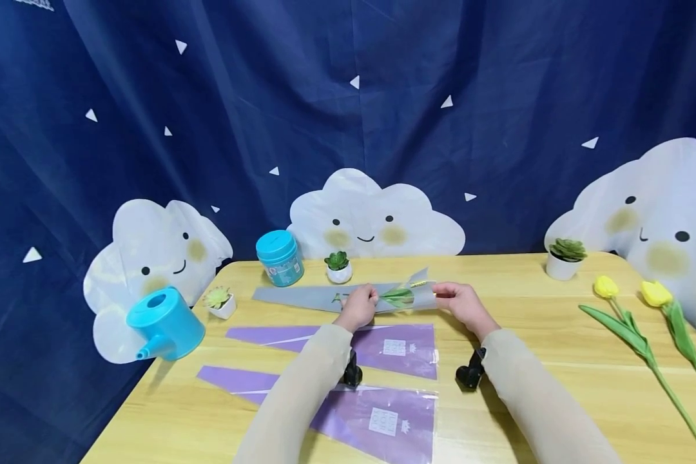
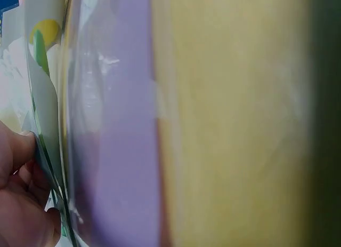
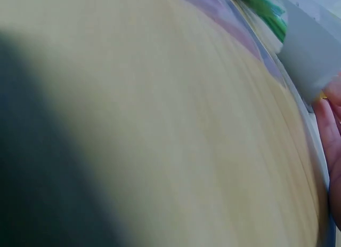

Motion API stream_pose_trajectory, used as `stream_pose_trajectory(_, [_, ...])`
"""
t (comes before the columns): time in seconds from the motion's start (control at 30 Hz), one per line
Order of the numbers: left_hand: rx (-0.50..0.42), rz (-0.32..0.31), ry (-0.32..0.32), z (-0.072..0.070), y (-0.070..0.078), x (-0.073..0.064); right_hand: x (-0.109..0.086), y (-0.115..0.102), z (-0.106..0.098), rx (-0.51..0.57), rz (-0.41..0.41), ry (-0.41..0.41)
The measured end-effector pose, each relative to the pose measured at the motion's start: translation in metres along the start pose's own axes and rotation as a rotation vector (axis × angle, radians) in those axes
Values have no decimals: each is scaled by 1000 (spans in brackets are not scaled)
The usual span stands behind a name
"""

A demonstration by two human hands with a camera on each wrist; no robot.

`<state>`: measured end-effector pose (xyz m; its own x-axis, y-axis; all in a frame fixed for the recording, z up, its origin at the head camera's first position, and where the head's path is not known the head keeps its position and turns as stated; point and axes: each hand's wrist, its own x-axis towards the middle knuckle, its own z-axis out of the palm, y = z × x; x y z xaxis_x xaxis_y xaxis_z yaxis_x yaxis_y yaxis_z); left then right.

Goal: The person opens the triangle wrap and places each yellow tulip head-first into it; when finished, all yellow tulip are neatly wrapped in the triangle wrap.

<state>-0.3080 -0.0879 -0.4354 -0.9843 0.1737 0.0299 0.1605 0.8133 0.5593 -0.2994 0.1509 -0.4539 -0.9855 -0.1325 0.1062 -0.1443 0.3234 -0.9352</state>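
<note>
A grey, partly clear flower sleeve (image 1: 296, 297) lies crosswise towards the back of the table, narrow end to the left. Green leaves (image 1: 399, 297) show inside its wide part, and a yellow tulip head (image 2: 47, 32) appears in the left wrist view. My left hand (image 1: 358, 307) grips the sleeve around its middle, thumb on the near side. At the wide right end, my right hand (image 1: 465, 305) pinches the sleeve's edge, a bit of yellow right at the fingertips. Two purple flower sleeves (image 1: 406, 361) lie flat nearer to me, partly under my left forearm.
Two yellow tulips (image 1: 606, 287) with long stems lie on the right. Small potted succulents (image 1: 339, 274) stand at the back and left, another (image 1: 564, 261) at the back right. A blue watering can (image 1: 171, 325) is at the left edge, a turquoise tub (image 1: 281, 259) behind.
</note>
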Motion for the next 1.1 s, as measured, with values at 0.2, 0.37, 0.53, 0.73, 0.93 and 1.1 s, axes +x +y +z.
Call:
stream_pose_trajectory(0.2, [-6,11,28,2,2,0,3,-1,4,9,-31,-4])
stream_pose_trajectory(0.37, [-27,-6,27,2,1,0,6,0,7,22,-26,-15])
stream_pose_trajectory(0.53, [-24,-18,33,3,-1,-1,8,3,8,54,-28,-33])
stream_pose_trajectory(0.73, [-18,-15,31,3,-1,-1,11,5,9,89,-22,-53])
stream_pose_trajectory(0.93, [-25,0,34,3,2,1,14,2,10,100,-4,-54])
stream_pose_trajectory(1.1, [-29,-7,23,3,2,3,15,-2,13,90,-5,-49])
